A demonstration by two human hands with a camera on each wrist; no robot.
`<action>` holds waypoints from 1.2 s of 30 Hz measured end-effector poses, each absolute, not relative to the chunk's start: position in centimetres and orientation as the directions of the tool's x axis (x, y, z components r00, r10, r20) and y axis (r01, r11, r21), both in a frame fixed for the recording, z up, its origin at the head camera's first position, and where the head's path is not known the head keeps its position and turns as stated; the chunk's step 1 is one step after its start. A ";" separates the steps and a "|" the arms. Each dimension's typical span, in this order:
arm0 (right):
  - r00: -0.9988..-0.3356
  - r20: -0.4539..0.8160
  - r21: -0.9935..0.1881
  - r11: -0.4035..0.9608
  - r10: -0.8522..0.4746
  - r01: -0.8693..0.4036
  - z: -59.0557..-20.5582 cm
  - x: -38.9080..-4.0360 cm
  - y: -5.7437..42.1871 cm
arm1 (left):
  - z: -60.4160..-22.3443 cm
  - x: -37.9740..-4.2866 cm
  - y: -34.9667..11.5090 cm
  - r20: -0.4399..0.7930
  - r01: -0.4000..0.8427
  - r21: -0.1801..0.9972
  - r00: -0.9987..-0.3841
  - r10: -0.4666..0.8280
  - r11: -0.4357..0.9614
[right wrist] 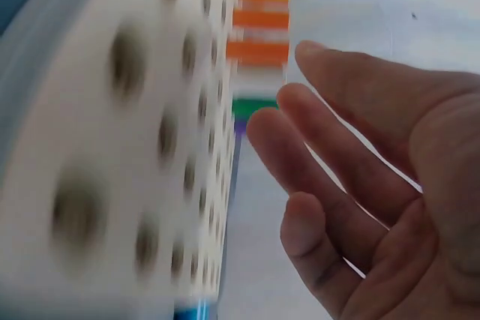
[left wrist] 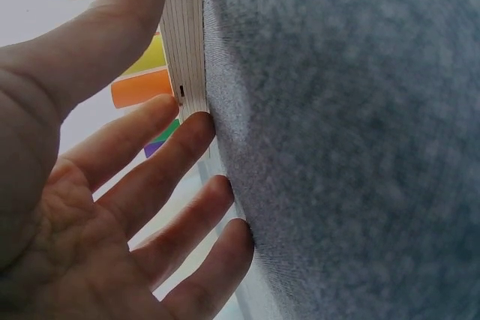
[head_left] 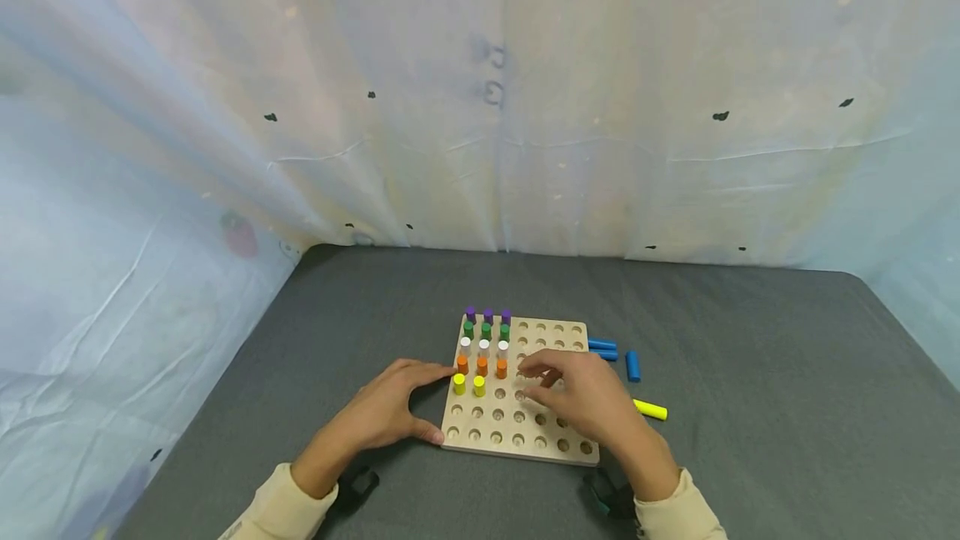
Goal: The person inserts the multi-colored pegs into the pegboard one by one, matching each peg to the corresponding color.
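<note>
A light wooden pegboard (head_left: 486, 424) lies on the grey cloth. Its left columns hold rows of three purple pegs (head_left: 488, 315), three green pegs (head_left: 487, 331), three white pegs (head_left: 483, 348) and three orange pegs (head_left: 482, 367). Two yellow pegs (head_left: 479, 387) stand in the row nearer the person. My left hand (head_left: 378, 411) rests at the board's left side, thumb and index finger touching its edge; the other fingers are extended in the left wrist view. Above the middle holes hovers my right hand (head_left: 588, 397). In the right wrist view its fingers (right wrist: 341, 121) are loosely bent and hold nothing.
Right of the board lie a loose yellow peg (head_left: 651, 410), partly behind the right hand, and a blue peg (head_left: 633, 366). More blue pegs (head_left: 602, 343) lie against the board's right edge. A pale curtain (head_left: 570, 107) hangs behind the grey table (head_left: 750, 340).
</note>
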State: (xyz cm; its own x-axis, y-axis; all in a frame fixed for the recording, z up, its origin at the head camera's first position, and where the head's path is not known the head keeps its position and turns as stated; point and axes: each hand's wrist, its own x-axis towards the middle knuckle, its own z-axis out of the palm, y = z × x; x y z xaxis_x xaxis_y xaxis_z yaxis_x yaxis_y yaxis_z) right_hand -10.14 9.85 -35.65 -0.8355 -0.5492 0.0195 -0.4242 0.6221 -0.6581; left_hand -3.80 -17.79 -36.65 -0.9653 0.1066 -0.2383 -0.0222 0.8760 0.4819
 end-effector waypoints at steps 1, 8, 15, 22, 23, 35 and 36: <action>-0.839 0.022 -0.658 0.624 -0.543 -0.421 -35.7 -10.3 10.6 | -36.7 -3.8 -17.8 -0.236 -0.018 0.485 -0.966 0.111 0.874; -0.852 -0.014 -0.652 0.651 -0.523 -0.388 -35.9 -11.3 16.3 | -36.9 -3.9 -17.7 -0.234 -0.009 0.497 -0.964 0.124 0.868; -0.852 -0.036 -0.624 0.678 -0.522 -0.389 -36.4 -12.0 20.3 | -36.6 -3.9 -17.5 -0.233 -0.002 0.490 -0.964 0.129 0.872; -0.830 -0.104 -0.573 0.715 -0.548 -0.401 -36.6 -13.2 23.3 | -36.5 -3.8 -17.0 -0.238 0.003 0.501 -0.961 0.141 0.865; -0.826 -0.119 -0.571 0.719 -0.550 -0.397 -36.5 -13.3 23.6 | -36.6 -3.8 -17.0 -0.240 0.002 0.503 -0.960 0.142 0.865; -0.803 -0.166 -0.537 0.735 -0.573 -0.414 -37.5 -13.6 24.4 | -36.7 -4.2 -17.1 -0.258 -0.002 0.496 -0.955 0.145 0.869; -0.801 -0.163 -0.532 0.735 -0.576 -0.420 -37.6 -13.7 24.4 | -36.7 -4.3 -17.2 -0.258 -0.003 0.494 -0.955 0.144 0.869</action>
State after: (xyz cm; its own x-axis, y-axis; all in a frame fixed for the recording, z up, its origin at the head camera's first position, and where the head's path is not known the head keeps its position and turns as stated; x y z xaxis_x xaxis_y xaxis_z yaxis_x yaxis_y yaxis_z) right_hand -13.66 24.40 -37.56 -0.8013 -0.5756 -0.1632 -0.4198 0.7353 -0.5320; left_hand -4.27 -17.16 -36.71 -0.9554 0.1436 -0.2582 -0.0029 0.8693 0.4943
